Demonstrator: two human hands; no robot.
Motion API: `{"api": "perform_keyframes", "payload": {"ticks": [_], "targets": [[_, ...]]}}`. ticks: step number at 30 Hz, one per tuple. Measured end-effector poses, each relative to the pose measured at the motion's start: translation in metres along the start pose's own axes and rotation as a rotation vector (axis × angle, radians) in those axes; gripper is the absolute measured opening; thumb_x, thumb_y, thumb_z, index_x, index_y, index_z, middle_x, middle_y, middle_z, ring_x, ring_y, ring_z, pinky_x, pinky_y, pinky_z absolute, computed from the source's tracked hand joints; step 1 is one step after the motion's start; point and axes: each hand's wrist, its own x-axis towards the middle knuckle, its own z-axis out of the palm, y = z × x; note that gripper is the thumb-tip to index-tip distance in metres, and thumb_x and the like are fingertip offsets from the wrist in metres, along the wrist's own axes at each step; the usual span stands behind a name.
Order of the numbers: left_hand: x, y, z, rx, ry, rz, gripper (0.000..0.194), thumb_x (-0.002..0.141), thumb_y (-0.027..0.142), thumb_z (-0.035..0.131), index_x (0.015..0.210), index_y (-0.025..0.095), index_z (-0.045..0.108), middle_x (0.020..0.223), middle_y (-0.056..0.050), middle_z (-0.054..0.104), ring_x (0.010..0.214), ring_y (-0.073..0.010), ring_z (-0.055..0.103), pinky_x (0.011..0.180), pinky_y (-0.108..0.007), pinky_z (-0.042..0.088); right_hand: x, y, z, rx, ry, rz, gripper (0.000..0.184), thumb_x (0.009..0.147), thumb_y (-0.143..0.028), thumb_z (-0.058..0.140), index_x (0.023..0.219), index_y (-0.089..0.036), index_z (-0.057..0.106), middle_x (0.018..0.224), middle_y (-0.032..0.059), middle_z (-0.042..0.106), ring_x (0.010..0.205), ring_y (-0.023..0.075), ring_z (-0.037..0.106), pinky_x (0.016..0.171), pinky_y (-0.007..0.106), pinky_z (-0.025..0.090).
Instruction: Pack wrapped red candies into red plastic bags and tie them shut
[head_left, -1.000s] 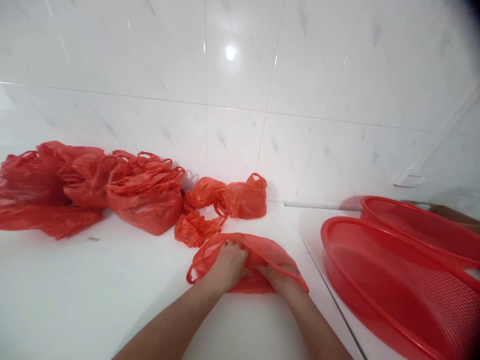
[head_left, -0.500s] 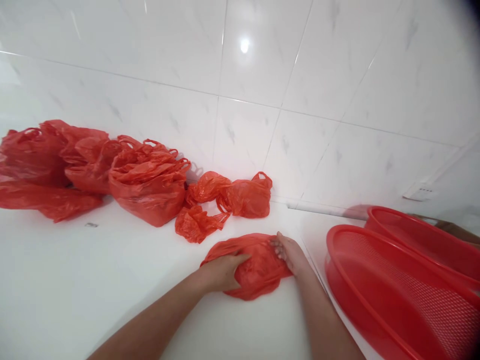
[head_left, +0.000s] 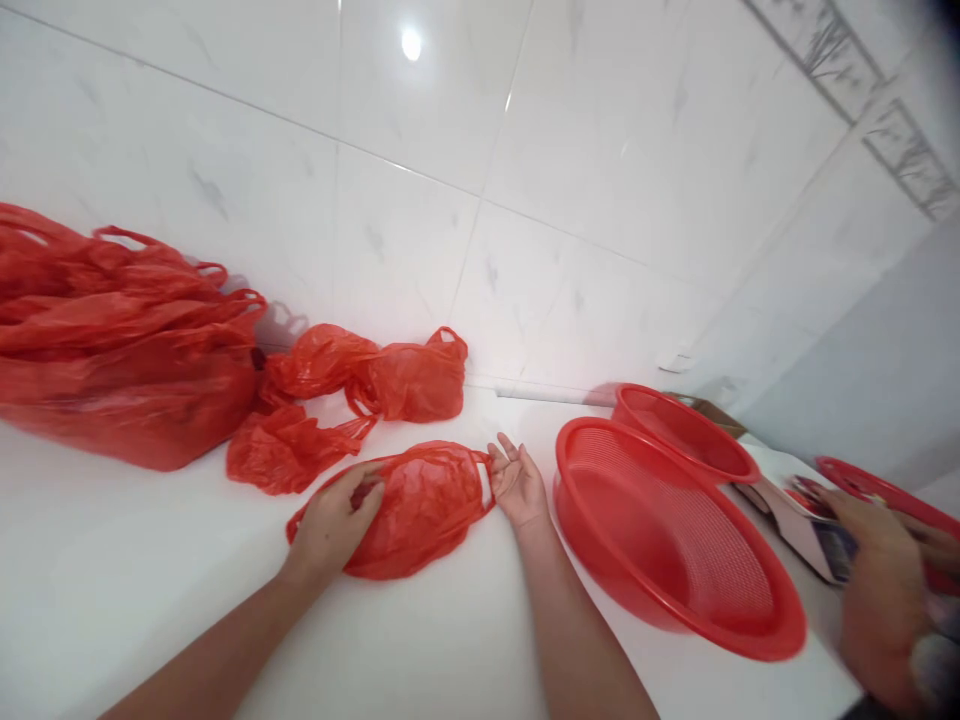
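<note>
A red plastic carrier bag (head_left: 424, 505) lies on the white tabletop in front of me, slightly puffed out. At its left end, my left hand (head_left: 330, 520) has its fingers and thumb curled round a gathered part of the bag. My right hand (head_left: 519, 485) is at the other end, palm up, fingers apart, beside the bag's handle loop. Its fingertips are close to the loop; whether they touch it I cannot tell. Behind the bag lie several small crumpled red bags (head_left: 418, 380).
Large full-looking red bags (head_left: 135, 380) stand at the left along the tiled wall (head_left: 405, 230). To the right are a big red mesh basket (head_left: 630, 520) and another red basket (head_left: 690, 435). At the far right, another person's hand (head_left: 874, 530), blurred, is over a pale device like a scale (head_left: 795, 520).
My view has swung to the right, bringing the other person's hand into sight. My right hand has turned palm up with its fingers spread, and the bag's handle loop now shows beside it.
</note>
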Motion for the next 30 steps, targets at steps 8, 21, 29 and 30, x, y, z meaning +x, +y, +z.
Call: {"api": "perform_keyframes", "payload": {"ticks": [8,21,29,30], "targets": [[-0.011,0.003,0.002,0.217,0.106,0.892,0.018,0.088,0.020,0.046,0.099,0.023,0.060,0.092,-0.002,0.069,0.085,-0.0182,0.064,0.076,-0.030,0.052,-0.063,0.005,0.017,-0.190,0.028,0.049,0.030,0.081,-0.037,0.064,0.101,-0.015,0.060,0.082,0.0081,0.069,0.060,0.0121,0.063,0.048,0.018,0.044],[-0.047,0.032,0.024,0.004,-0.293,0.869,0.024,0.092,0.019,0.037,0.090,0.023,0.060,0.080,-0.002,0.063,0.075,-0.0142,0.058,0.071,-0.024,0.048,-0.197,-0.071,0.020,-0.923,0.435,0.017,0.068,0.073,-0.042,0.070,0.132,-0.024,0.041,0.115,0.0107,0.060,0.084,0.0200,0.064,0.064,0.030,0.048],[-0.048,0.028,0.035,0.043,-0.535,0.726,0.022,0.091,0.019,0.038,0.088,0.025,0.059,0.086,0.000,0.061,0.080,-0.0159,0.057,0.072,-0.027,0.043,-0.179,-0.176,-0.010,-0.945,0.577,-0.444,0.035,0.072,-0.046,0.068,0.097,-0.021,0.066,0.080,0.0088,0.067,0.059,0.0180,0.061,0.045,0.027,0.046],[-0.049,0.028,0.036,0.053,-0.561,0.716,0.022,0.091,0.018,0.038,0.088,0.025,0.058,0.087,0.000,0.061,0.081,-0.0161,0.057,0.072,-0.027,0.043,-0.170,-0.195,-0.014,-0.953,0.590,-0.486,0.030,0.071,-0.043,0.068,0.093,-0.023,0.066,0.080,0.0078,0.067,0.061,0.0185,0.062,0.047,0.029,0.048]]}}
